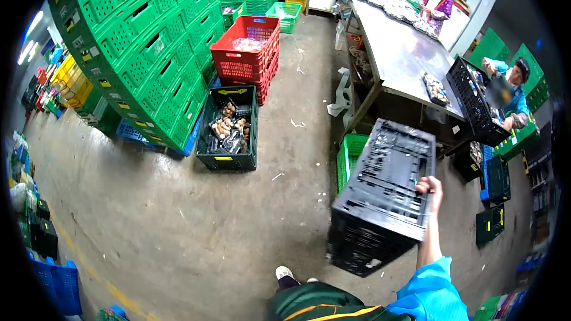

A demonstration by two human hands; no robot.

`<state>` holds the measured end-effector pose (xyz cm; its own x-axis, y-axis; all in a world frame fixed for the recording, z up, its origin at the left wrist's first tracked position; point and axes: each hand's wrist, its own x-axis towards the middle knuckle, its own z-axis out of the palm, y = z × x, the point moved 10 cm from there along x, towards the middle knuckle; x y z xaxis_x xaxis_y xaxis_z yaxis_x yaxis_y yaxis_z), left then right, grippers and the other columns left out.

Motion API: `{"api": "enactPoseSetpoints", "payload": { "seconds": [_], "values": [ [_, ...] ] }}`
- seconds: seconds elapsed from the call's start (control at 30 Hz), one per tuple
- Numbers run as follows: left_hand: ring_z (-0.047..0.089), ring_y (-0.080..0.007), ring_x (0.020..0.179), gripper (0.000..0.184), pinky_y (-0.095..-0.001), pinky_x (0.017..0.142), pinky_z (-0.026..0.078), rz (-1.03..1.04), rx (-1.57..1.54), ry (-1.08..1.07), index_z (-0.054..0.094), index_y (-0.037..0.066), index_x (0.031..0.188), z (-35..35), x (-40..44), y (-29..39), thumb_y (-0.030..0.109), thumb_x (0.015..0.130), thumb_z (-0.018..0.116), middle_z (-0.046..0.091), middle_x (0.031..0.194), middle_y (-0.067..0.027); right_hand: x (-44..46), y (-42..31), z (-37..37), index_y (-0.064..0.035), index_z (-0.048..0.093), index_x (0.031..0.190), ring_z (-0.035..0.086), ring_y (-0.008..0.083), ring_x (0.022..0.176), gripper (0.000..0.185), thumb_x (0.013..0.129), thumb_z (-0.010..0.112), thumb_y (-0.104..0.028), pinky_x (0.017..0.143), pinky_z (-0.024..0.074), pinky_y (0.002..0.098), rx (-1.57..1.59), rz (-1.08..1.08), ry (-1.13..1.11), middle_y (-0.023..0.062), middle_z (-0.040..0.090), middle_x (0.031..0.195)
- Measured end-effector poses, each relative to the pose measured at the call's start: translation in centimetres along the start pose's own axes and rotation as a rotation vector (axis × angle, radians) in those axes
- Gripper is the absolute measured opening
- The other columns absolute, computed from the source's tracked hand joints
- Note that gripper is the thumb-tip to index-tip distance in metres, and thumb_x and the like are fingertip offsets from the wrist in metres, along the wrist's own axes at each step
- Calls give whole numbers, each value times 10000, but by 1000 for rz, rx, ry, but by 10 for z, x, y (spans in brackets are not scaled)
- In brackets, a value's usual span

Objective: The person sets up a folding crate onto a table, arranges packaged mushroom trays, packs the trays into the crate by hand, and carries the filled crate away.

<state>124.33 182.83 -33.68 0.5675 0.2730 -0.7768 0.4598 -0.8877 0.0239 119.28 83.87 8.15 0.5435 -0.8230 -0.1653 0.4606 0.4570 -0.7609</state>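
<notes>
My right hand (432, 189) is closed around the edge of a black plastic crate (386, 184), its arm stretched forward in a blue sleeve. The crate hangs tilted above the floor in front of me, a ribbed face turned upward and its near side slightly blurred. Whether it holds anything is hidden. My left hand is out of view. Partly behind the crate stands a green basket (352, 156). To its upper right is the metal table (410, 62), with a tray of packed goods (436, 89) near the table's end.
A dark green crate of mushrooms (228, 131) sits on the floor beside stacked red crates (245, 53). Tall green crate stacks (143, 41) rise at the left. A person (511, 92) at the right grips another black crate (476, 101); another person (437, 6) stands behind the table.
</notes>
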Motion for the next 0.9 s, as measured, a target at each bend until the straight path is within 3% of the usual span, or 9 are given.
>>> {"api": "enactPoseSetpoints", "payload": {
  "seconds": [0.07,0.13,0.23,0.3,0.43,0.63,0.7,0.77,0.9],
  "values": [
    [561,-332,981,361,-444,845,454,140,128,73,567,51,1086,-35,11,44,314,842,523,604,1059,-157,-29,-45,51,81,500,914,340,91,548,233,875,493,-149,515,317,206,462,106,-229,-10,352,616],
    [556,-355,986,372,-453,861,443,480,275,243,566,47,1078,-68,29,139,316,823,546,604,1054,-173,-45,-84,89,102,490,999,344,88,545,257,865,491,-117,510,305,194,302,-10,-366,-4,339,614],
    [598,-309,870,343,-415,767,486,927,-105,414,545,40,1123,-170,-7,416,237,842,549,615,1027,-153,-37,-123,134,98,478,1070,347,89,534,283,851,493,-81,501,297,186,122,-215,-484,-1,335,626],
    [598,-160,778,337,-310,616,505,844,-559,16,522,37,1163,-216,-22,597,163,854,566,641,911,-98,-21,-145,144,107,429,1149,334,82,515,345,859,470,-75,500,303,172,78,-330,-439,-3,327,623],
    [629,-171,771,250,-296,692,505,1136,-262,311,602,86,1053,-330,-80,832,203,831,598,655,850,-110,30,-199,180,109,412,1157,337,68,526,341,891,451,-102,528,320,155,-165,-534,-382,-12,327,623],
    [572,-165,783,251,-325,625,502,734,-585,192,585,56,1030,-411,35,864,192,821,611,616,903,-60,139,-300,263,81,410,1136,346,53,538,298,937,380,-139,589,348,141,-353,-605,-355,-18,326,636],
    [580,-212,792,258,-375,619,498,897,-406,304,569,53,1030,-391,199,810,199,821,600,607,908,-82,183,-319,295,99,392,1164,350,56,526,318,941,372,-127,541,345,140,-324,-651,-428,-12,332,630],
    [585,-223,761,251,-391,628,492,210,-830,183,580,59,998,-366,198,745,225,810,605,607,860,-88,235,-322,330,116,382,1170,353,61,522,334,943,372,-129,525,344,141,-329,-627,-464,-8,337,629],
    [591,-221,765,259,-391,634,493,117,-383,138,584,63,999,-341,250,778,241,813,600,609,861,-98,346,-300,377,120,400,1149,358,62,504,326,943,392,-132,510,367,155,-315,-738,-345,2,353,629]
  ]
}}
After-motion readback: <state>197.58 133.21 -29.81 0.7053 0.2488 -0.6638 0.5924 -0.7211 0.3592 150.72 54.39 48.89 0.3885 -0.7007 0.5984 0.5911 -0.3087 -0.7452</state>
